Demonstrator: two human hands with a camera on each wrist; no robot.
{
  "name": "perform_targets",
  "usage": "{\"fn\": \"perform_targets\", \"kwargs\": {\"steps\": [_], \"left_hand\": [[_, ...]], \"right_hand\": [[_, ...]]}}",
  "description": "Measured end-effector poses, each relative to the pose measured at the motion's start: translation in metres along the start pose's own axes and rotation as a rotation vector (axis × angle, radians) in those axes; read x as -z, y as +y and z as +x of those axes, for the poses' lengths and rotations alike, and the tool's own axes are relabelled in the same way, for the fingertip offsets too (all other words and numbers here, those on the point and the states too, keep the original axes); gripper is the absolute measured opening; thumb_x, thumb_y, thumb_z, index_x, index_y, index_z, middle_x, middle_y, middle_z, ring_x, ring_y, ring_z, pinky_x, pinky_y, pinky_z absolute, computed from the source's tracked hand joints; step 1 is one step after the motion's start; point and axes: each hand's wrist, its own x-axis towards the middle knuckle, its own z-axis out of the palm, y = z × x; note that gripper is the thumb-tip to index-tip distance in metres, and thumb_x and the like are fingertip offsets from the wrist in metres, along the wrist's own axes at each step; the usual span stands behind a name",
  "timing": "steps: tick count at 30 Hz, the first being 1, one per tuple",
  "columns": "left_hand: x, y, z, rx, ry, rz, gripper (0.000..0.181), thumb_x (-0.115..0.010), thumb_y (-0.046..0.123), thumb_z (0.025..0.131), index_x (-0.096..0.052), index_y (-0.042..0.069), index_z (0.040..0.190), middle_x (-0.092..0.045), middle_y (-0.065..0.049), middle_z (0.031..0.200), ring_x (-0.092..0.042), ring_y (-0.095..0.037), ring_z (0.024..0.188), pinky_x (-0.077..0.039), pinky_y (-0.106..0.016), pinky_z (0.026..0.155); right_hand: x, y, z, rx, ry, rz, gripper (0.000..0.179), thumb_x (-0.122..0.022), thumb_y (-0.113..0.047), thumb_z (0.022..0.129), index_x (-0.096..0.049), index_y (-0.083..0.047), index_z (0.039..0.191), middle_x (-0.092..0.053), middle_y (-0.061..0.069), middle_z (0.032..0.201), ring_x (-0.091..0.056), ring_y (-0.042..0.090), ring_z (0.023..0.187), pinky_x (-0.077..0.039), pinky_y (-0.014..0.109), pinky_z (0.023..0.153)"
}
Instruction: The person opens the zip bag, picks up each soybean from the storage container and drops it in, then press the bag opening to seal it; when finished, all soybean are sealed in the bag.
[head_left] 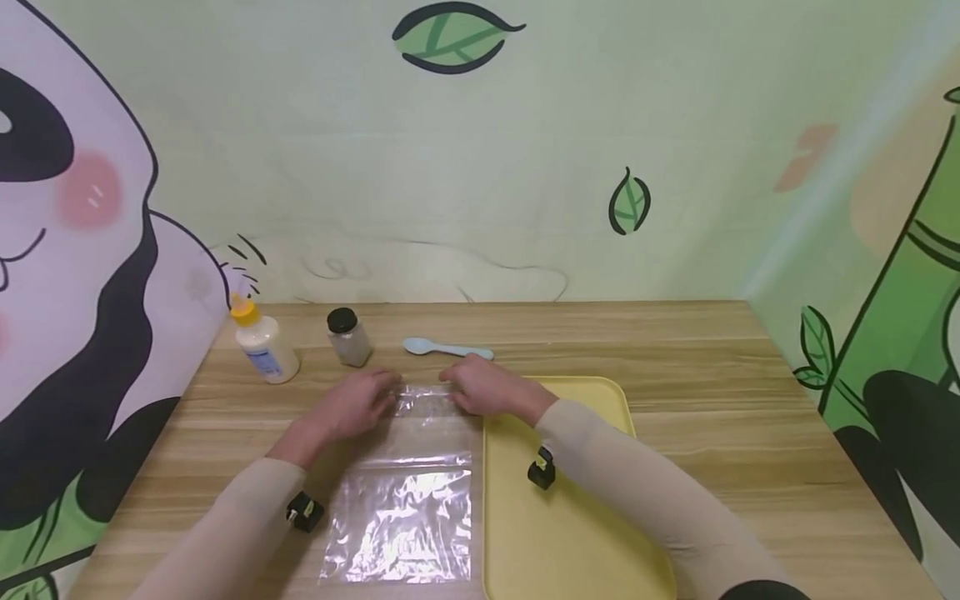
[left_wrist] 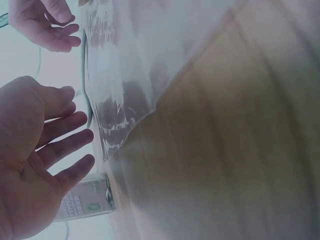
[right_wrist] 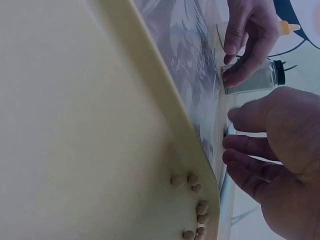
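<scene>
A clear plastic zip bag (head_left: 401, 525) lies flat on the wooden table, its top edge pointing away from me. Near its top left corner hovers my left hand (head_left: 358, 406), fingers relaxed and spread in the left wrist view. By the top right corner is my right hand (head_left: 491, 388), with loosely bent fingers. In the wrist views neither hand grips the bag; the left fingers (left_wrist: 70, 140) are apart from its film. To the right of the bag sits a yellow tray (head_left: 570, 517), partly under my right forearm.
Behind the hands stand a white bottle with a yellow cap (head_left: 267, 348) and a black-lidded jar (head_left: 349, 340). A light blue spoon (head_left: 446, 347) lies beyond the bag. Several small brown balls (right_wrist: 202, 210) rest in a tray corner. A painted wall (head_left: 450, 167) bounds the table.
</scene>
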Motion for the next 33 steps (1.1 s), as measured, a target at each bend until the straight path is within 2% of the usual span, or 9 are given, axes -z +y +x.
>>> {"fn": "perform_targets", "kwargs": {"steps": [5,9,16,24,28,33], "left_hand": [[0.0013,-0.0016,0.002,0.001,0.004,0.003,0.038,-0.071,0.014,0.088,-0.062,0.002,0.123,-0.064,-0.015,0.121,-0.06,-0.032,0.112,-0.051,-0.049,0.1],[0.0001,-0.003,0.003,0.0,0.004,0.01,0.036,-0.073,0.015,0.086,-0.064,0.004,0.118,-0.065,-0.014,0.119,-0.06,-0.031,0.112,-0.051,-0.049,0.101],[-0.001,-0.0053,0.0024,0.009,-0.009,0.009,0.036,-0.073,0.018,0.087,-0.064,0.002,0.118,-0.066,-0.015,0.117,-0.061,-0.031,0.108,-0.052,-0.049,0.098],[0.0,-0.0061,0.0048,0.015,-0.002,0.003,0.035,-0.073,0.019,0.087,-0.065,0.002,0.116,-0.066,-0.014,0.115,-0.062,-0.029,0.106,-0.054,-0.047,0.097],[0.0013,-0.0059,0.0056,0.028,-0.009,-0.013,0.036,-0.075,0.021,0.086,-0.065,0.002,0.115,-0.067,-0.013,0.112,-0.063,-0.028,0.103,-0.054,-0.046,0.095],[0.0029,-0.0068,0.007,0.037,-0.018,-0.012,0.037,-0.077,0.023,0.084,-0.066,0.003,0.113,-0.069,-0.01,0.105,-0.065,-0.025,0.098,-0.057,-0.044,0.09]], "right_hand": [[-0.002,0.0024,0.0017,0.011,0.015,0.018,0.031,-0.056,-0.002,0.092,-0.063,0.001,0.122,-0.069,0.014,0.117,-0.067,0.024,0.104,-0.055,0.033,0.097],[-0.0047,0.0049,0.0031,-0.004,0.014,0.023,0.03,-0.056,-0.003,0.092,-0.064,0.0,0.121,-0.069,0.012,0.118,-0.067,0.024,0.106,-0.054,0.031,0.098],[-0.0057,0.0043,0.0045,-0.014,0.005,0.023,0.025,-0.057,-0.006,0.093,-0.066,-0.002,0.116,-0.072,0.01,0.11,-0.068,0.02,0.097,-0.057,0.029,0.092],[-0.0061,0.0032,0.0064,-0.033,-0.022,0.02,0.032,-0.055,-0.007,0.095,-0.061,0.001,0.125,-0.066,0.014,0.124,-0.063,0.026,0.115,-0.05,0.034,0.104],[-0.0056,0.001,0.0068,-0.029,-0.021,0.014,0.032,-0.053,-0.006,0.095,-0.06,0.002,0.125,-0.066,0.015,0.124,-0.063,0.027,0.115,-0.05,0.035,0.104],[-0.0047,-0.0013,0.0077,-0.062,-0.04,0.027,0.034,-0.055,-0.009,0.096,-0.058,0.001,0.128,-0.065,0.014,0.126,-0.061,0.027,0.118,-0.048,0.035,0.107]]}}
